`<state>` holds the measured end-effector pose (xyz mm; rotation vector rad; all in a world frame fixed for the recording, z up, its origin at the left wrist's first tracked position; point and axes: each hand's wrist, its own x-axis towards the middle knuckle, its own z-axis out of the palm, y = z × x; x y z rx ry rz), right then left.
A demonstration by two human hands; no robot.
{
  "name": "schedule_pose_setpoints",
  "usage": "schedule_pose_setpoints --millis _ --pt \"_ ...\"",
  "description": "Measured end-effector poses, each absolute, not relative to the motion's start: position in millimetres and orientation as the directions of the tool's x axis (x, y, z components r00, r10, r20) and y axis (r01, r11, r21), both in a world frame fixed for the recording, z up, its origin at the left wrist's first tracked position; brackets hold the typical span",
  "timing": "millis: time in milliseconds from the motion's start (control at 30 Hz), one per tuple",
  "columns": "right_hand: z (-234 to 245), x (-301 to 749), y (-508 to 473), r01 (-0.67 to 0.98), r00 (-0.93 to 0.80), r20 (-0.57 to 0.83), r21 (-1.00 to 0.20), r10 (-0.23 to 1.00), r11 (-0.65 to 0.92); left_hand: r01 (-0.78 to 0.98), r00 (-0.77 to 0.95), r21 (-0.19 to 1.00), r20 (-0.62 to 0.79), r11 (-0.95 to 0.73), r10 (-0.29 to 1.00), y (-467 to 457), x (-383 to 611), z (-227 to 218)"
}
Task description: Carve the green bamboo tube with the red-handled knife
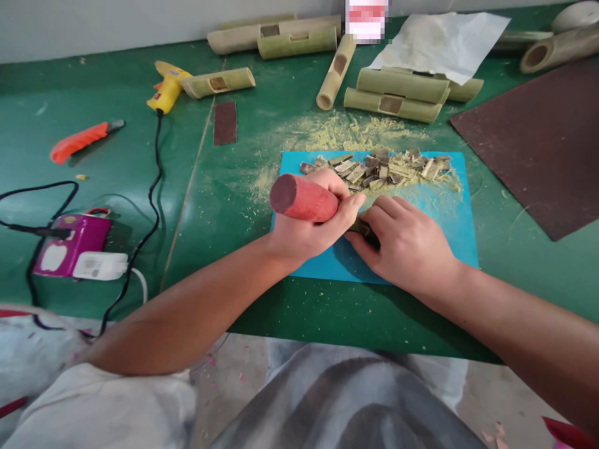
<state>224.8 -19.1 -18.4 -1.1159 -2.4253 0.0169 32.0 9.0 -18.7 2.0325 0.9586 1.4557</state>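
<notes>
My left hand (312, 227) is wrapped around a tool with a thick red round handle (311, 198); its butt end points up to the left, and its working end is hidden. Close beside it, my right hand (407, 240) is closed on a dark brownish piece (367, 232), mostly covered by the fingers. Whether that piece joins the red tool I cannot tell. Both hands are over a blue sheet (337, 265). Just beyond them lies a heap of cut bamboo chips (379, 169) with fibrous shavings.
Cut bamboo tubes (299, 43) with square openings lie along the back, some under white paper (440, 40). At left are a yellow glue gun (168, 87), an orange utility knife (84, 140) and a purple power socket (75, 246) with cords. A brown board (538, 143) lies right.
</notes>
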Motion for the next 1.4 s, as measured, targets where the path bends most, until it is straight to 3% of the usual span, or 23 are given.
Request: schedule_pose_setpoints --millis 300,500,733,967,1133,1400 --pt "-19.5 212.5 -22.0 0.777 -0.532 0.333 -0.172 0.778 0.605 0.248 0.032 0.648 0.738 -0.72 0.675 22.7 39.1 -37.7" --pt "-16.9 207.5 -20.1 0.777 -0.536 0.26 -0.22 0.803 0.589 0.206 0.015 0.671 0.726 -0.713 0.688 25.3 40.4 -37.4" --pt "-17.0 207.7 -17.7 0.782 -0.522 0.228 -0.256 0.822 0.568 0.102 -0.061 0.825 0.563 -0.556 0.824 20.5 45.4 -30.5" --pt "-12.6 206.8 -18.6 0.817 -0.504 0.164 -0.227 0.848 0.53 -0.079 -0.21 0.898 0.409 -0.433 0.888 26.2 46.6 -18.9" --pt "-11.8 207.1 -18.0 0.817 -0.507 0.16 -0.223 0.847 0.532 0.003 -0.08 0.923 0.384 -0.385 0.92 24.7 46.9 -12.1" --pt "-14.0 208.4 -19.5 0.808 -0.501 0.198 -0.242 0.843 0.537 0.099 -0.095 0.872 0.487 -0.479 0.868 23.2 47.0 -23.0"
